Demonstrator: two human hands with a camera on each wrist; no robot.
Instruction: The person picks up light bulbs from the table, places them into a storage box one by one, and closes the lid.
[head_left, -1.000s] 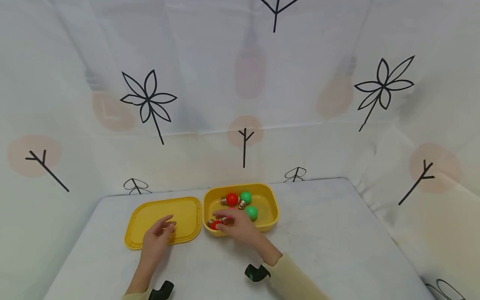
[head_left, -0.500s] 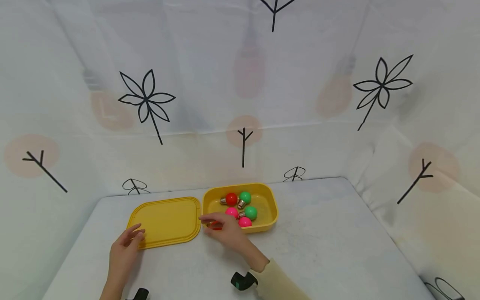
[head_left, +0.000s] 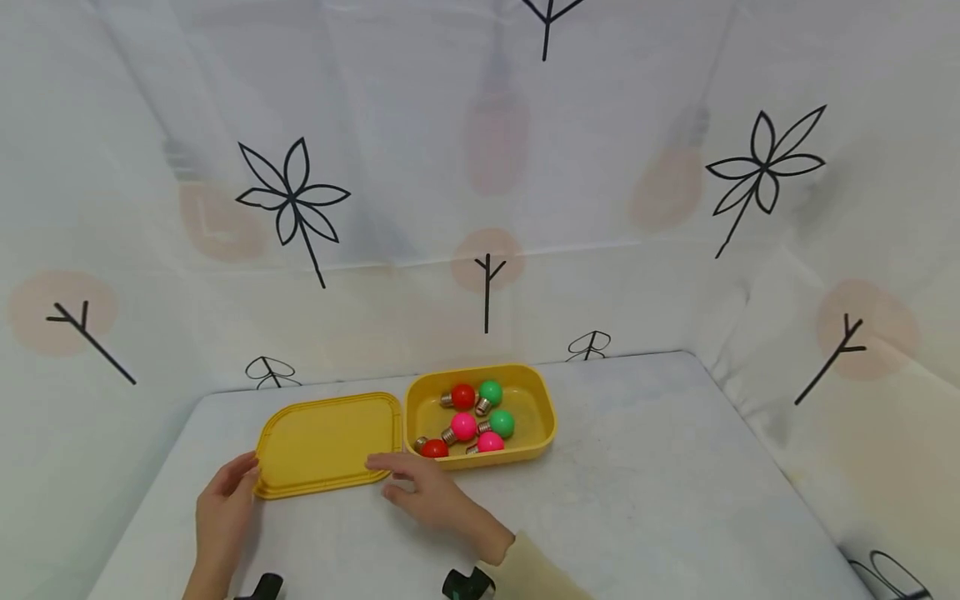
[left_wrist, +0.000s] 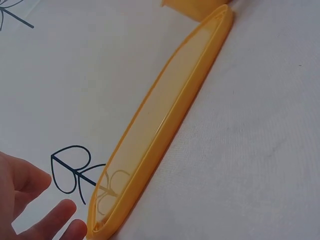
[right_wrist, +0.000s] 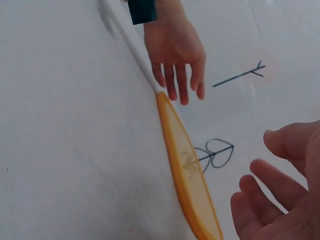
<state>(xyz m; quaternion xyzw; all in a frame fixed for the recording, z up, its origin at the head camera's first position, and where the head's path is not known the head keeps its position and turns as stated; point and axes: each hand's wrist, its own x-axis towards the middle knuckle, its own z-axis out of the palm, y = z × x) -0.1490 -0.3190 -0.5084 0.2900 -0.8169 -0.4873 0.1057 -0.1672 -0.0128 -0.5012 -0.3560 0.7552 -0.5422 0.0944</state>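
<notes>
A flat yellow lid (head_left: 330, 442) with a raised rim lies on the table. My left hand (head_left: 223, 508) is at its left end with fingers extended, the fingertips close to the rim; whether they touch it I cannot tell. Over the lid's front right corner, my right hand (head_left: 435, 497) holds nothing, its fingers loosely stretched. In the left wrist view, the lid (left_wrist: 165, 125) runs away from the left fingers (left_wrist: 50, 220). Right of the lid stands a yellow plastic container (head_left: 536, 417) with small bulbs inside: red (head_left: 462, 397), green (head_left: 502, 423) and pink (head_left: 463, 426), with metal screw bases.
The lid and container sit side by side on a white-covered table (head_left: 637, 483). A white cloth (head_left: 405, 208) with printed leaves and twigs hangs behind and along both sides. Each wrist wears a dark camera mount (head_left: 467, 585).
My left hand has moved left and down from above the lid to its left end. The right hand has left the container, moving left toward the lid. The bulbs are now uncovered to view.
</notes>
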